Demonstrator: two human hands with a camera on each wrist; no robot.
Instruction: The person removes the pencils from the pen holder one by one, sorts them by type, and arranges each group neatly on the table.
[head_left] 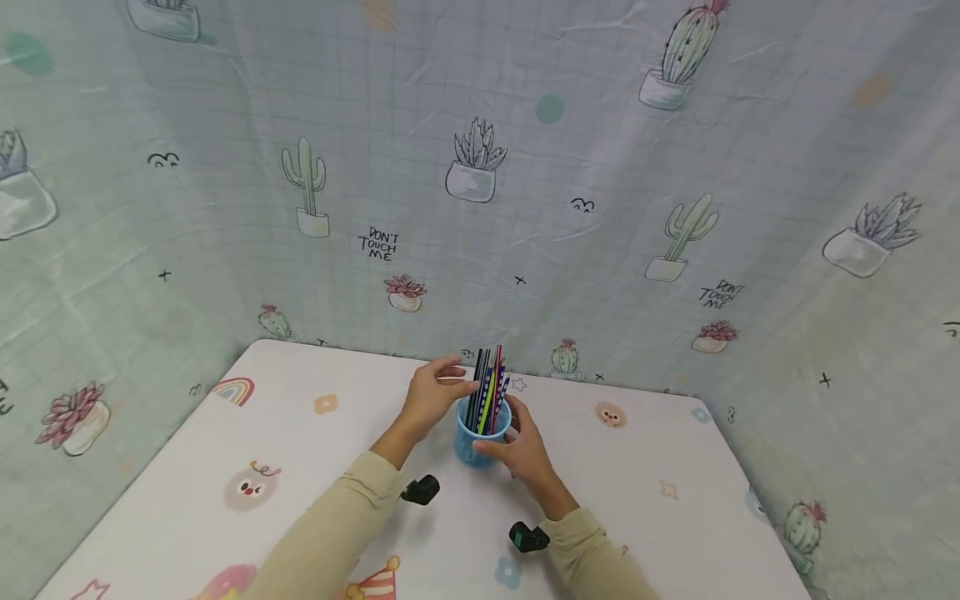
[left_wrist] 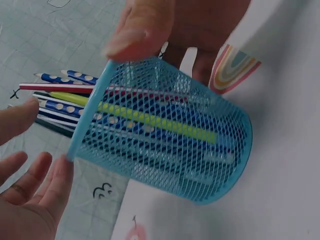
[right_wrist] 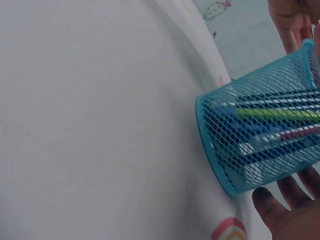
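Note:
A light blue mesh pencil cup (head_left: 470, 451) stands upright toward the back of the table. Several pencils (head_left: 486, 390) poke out above its rim: dark striped, blue with white dots, red, and a yellow-green one. My right hand (head_left: 525, 451) grips the cup from the right, its thumb at the front rim and its fingers round the far side. On the left, my left hand (head_left: 433, 395) has its fingers spread loosely, with the thumb close against the pencils. The left wrist view shows those fingers (left_wrist: 30, 185) beside the cup's rim, curled round nothing.
A white table (head_left: 622, 492) printed with small cartoon figures lies under the cup. Behind it and at both sides hangs a grey-green cloth (head_left: 420, 108) with cactus drawings. Black wrist cameras (head_left: 422, 490) sit near both sleeves.

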